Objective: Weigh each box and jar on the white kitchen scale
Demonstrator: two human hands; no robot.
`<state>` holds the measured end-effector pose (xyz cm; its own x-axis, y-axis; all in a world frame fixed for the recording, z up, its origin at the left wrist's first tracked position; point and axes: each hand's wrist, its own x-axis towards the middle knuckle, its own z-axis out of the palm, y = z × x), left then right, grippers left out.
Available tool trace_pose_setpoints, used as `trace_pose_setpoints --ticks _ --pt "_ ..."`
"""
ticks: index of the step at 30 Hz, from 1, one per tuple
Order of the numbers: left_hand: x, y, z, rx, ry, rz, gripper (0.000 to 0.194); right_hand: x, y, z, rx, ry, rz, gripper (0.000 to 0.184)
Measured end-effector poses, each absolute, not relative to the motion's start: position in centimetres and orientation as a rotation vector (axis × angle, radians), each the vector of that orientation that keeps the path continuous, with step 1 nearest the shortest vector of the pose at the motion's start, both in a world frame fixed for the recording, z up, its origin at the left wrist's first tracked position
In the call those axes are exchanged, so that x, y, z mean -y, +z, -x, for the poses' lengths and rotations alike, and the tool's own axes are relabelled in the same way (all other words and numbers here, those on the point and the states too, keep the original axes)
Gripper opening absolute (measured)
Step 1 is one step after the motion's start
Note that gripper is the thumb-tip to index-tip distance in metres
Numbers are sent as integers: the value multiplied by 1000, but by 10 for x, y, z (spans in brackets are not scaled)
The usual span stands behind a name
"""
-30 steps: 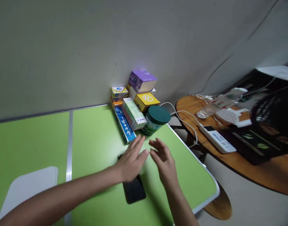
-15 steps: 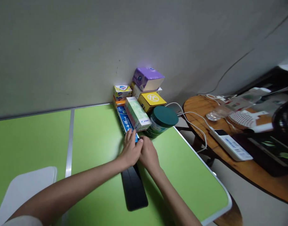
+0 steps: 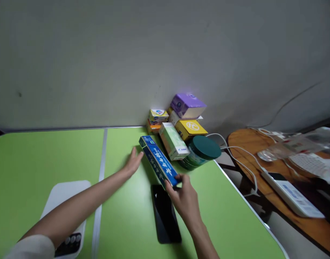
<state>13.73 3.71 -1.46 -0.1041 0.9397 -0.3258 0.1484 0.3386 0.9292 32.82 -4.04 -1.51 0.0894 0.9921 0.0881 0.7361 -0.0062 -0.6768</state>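
A long blue toothpaste box (image 3: 158, 160) with white lettering is lifted at a slant above the green table (image 3: 124, 216). My right hand (image 3: 185, 198) pinches its near end between thumb and fingers. Beside the box's far left end is my left hand (image 3: 133, 162), fingers apart and holding nothing; whether the thumb touches the box I cannot tell. Under the near end, a black phone (image 3: 167, 219) lies flat on the table. Just right of the box stand a pale green and white box (image 3: 174, 142) and a dark green lidded tub (image 3: 204, 151).
Behind these are a yellow box (image 3: 192, 128), a purple tissue pack (image 3: 188, 105) and a small yellow soap box (image 3: 158, 115) against the wall. A white item (image 3: 66, 194) lies under my left forearm. At right, a wooden table (image 3: 242, 144) carries a bottle, cables and a power strip (image 3: 291, 194).
The toothpaste box has risen off the table and come away from the stack, now in my right hand. My left hand has let go and shifted left. The view has turned slightly left.
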Motion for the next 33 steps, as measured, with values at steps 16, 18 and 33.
trace_pose_setpoints --ticks 16,18,33 --pt "187 -4 111 -1964 1288 -844 61 130 -29 -177 2102 1058 983 19" --pt "197 -16 115 -1936 1313 -798 67 127 -32 -172 2126 1062 1020 16" --pt "221 -33 164 -1765 1314 -866 54 143 -50 -187 1726 1059 1397 51"
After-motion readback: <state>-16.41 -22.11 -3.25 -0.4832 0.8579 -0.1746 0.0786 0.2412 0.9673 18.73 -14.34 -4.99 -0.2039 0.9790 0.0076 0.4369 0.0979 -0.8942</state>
